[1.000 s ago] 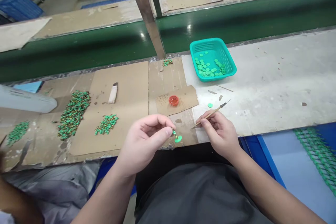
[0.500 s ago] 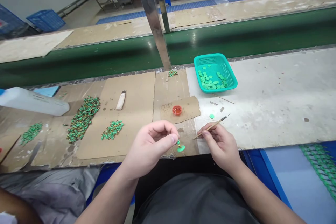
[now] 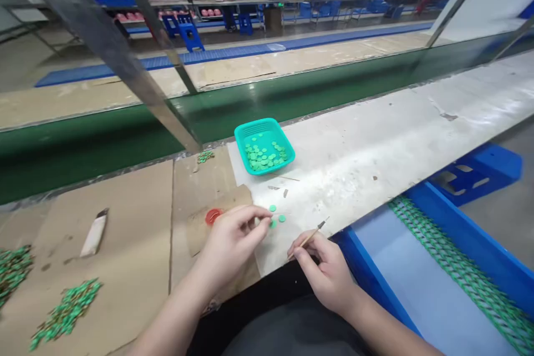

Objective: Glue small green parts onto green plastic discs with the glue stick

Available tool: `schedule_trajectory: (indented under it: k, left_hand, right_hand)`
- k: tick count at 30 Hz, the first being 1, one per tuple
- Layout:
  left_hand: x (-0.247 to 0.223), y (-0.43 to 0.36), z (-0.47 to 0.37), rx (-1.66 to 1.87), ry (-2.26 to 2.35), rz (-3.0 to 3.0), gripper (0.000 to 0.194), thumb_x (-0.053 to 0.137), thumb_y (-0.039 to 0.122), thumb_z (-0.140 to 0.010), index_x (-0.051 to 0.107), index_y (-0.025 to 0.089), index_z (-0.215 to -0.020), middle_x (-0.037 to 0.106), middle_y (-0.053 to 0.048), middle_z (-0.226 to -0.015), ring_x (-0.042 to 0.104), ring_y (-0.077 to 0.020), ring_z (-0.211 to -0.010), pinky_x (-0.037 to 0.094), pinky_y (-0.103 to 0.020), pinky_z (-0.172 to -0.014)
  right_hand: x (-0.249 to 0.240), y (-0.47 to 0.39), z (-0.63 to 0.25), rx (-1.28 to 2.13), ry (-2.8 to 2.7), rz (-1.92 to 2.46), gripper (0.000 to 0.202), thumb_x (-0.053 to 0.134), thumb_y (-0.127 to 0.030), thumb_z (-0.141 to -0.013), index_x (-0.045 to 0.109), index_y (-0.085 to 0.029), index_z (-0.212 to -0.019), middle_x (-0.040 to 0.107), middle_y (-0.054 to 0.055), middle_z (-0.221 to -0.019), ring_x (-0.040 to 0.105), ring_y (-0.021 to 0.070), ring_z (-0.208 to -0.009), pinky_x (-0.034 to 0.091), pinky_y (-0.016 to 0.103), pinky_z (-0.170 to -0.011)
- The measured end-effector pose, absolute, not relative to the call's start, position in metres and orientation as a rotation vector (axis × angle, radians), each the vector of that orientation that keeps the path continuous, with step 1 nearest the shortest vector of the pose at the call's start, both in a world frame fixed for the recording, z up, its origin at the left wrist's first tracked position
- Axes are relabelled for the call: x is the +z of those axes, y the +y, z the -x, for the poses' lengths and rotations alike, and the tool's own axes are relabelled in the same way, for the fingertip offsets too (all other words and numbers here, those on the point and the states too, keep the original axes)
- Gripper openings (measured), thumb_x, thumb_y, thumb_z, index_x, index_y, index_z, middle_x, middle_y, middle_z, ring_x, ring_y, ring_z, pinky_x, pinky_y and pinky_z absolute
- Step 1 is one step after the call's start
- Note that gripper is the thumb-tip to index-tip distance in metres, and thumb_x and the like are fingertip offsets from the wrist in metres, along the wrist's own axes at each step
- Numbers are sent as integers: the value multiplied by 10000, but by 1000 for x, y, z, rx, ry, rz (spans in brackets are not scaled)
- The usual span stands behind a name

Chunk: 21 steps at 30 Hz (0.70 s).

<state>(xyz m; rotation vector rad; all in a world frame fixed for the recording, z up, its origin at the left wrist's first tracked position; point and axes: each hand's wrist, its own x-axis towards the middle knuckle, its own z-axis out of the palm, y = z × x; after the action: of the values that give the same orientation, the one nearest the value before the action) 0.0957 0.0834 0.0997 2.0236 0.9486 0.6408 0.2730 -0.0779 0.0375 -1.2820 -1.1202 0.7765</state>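
Observation:
My left hand (image 3: 236,242) is closed in a pinch over the pale board. At its fingertips shows a small green disc (image 3: 273,224), partly covered by them; blur hides anything attached to it. Two more loose green discs lie just beyond, one farther off and one to the right. My right hand (image 3: 327,272) is closed round a thin wooden-handled brush (image 3: 309,238), its dark, fine end pointing up and away to the right. A small red cup (image 3: 212,216) stands on a cardboard scrap, partly behind my left hand.
A teal basket (image 3: 287,164) holds many green discs. Green-and-gold small pieces (image 3: 67,311) lie heaped on cardboard at left, near a white lighter-like object (image 3: 94,236). A metal post (image 3: 162,105) rises behind. Below the right table edge is a blue crate (image 3: 463,233) with rows of green pieces.
My view has swung to the right. My left hand has moved right, beside the loose discs, and the green-and-gold part on its disc no longer shows. The brush stays in my right hand.

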Motion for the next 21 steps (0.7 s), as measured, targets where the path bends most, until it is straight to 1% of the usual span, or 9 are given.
schedule_trajectory:
  k: [2,4,6,7,12,14,17,19,21]
  left_hand:
    - [88,101,-137,622,861,-2099,225,746,424,-1063,916,283,-1018,864,-40,-969,767,-197,-826,653,-336,-820]
    - [77,116,-177,601,794,-2171,228,753,425,-1118,890,249,-1071,871,-70,-1115,802,-222,-1014,678,-406,-992]
    - [67,126,-209,577,750,-2236,266,777,467,-1146,844,210,-1143,847,-73,-1161,802,-237,-1113,678,-475,-1080]
    - [62,130,-220,565,734,-2262,290,782,487,-1152,826,201,-1171,837,-74,-1181,800,-240,-1136,679,-492,-1094]
    - [55,137,-236,508,726,-2319,332,783,526,-1154,805,201,-1216,824,-77,-1222,796,-238,-1128,689,-487,-1080]
    - [63,137,-227,511,758,-2306,338,776,530,-1152,813,201,-1218,828,-76,-1187,795,-245,-1131,671,-503,-1104]
    - [86,128,-199,559,854,-2241,361,671,521,-1174,854,222,-1264,851,-113,-1196,784,-272,-1174,628,-474,-1110]
    - [103,112,-174,552,908,-2177,411,610,549,-1164,879,245,-1229,869,-119,-1215,786,-282,-1128,624,-418,-999]
    - [115,87,-147,440,875,-2122,416,631,579,-1127,892,262,-1065,882,-89,-1093,804,-270,-1005,618,-360,-861]
  right_hand:
    - [35,-88,-283,759,-1069,1311,160,652,-277,-1173,762,-244,-1061,858,55,-971,888,205,-867,735,285,-828]
    - [33,-95,-291,744,-1023,1332,167,656,-294,-1175,762,-242,-1056,858,63,-989,889,209,-879,737,293,-842]
    - [32,-99,-297,736,-989,1346,163,668,-305,-1171,763,-242,-1055,856,61,-988,886,208,-880,734,290,-841]
    - [32,-102,-299,734,-975,1349,159,673,-308,-1168,765,-242,-1058,856,59,-987,884,206,-881,732,286,-842]
    - [34,-108,-308,734,-918,1349,185,690,-368,-1173,763,-237,-1065,854,59,-993,881,205,-886,733,291,-860]
    - [35,-109,-310,739,-910,1345,210,700,-401,-1175,759,-233,-1064,850,63,-988,876,209,-877,734,300,-851]
    - [37,-109,-309,752,-926,1330,223,701,-414,-1181,755,-234,-1062,840,63,-973,861,212,-851,730,311,-829]
    - [41,-108,-306,757,-942,1318,207,694,-396,-1184,758,-236,-1069,840,61,-971,859,212,-855,726,312,-833]
    - [47,-106,-301,762,-960,1301,180,687,-373,-1183,762,-239,-1088,846,60,-979,869,212,-874,727,308,-847]
